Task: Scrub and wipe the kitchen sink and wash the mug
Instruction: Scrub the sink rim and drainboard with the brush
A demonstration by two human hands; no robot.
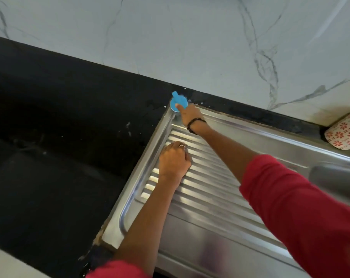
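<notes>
Your right hand [188,113] reaches to the far left corner of the steel sink [250,141] unit, fingers pressed on a round blue scrubber [178,104] w/ a short tab sticking up toward the wall; whether the fingers curl round it or just press flat can't be told from this angle. The scrubber sits right on the sink's corner rim, touching the black desk [70,127]. Your left hand [175,159] rests knuckles-up on the ribbed drainboard [220,197] of the sink, fingers curled under, nothing visible in its grip; a ring shows on one finger. A dark band [196,124] circles the right wrist, and red sleeves [300,207] cover both arms from approx. the elbow. The mug [344,133], white w/ red flower print, lies tipped on its side at the sink's far right edge, against the marble wall [190,37], partly cut off by the frame. Pale specks dot the desk just left of the sink's corner.
</notes>
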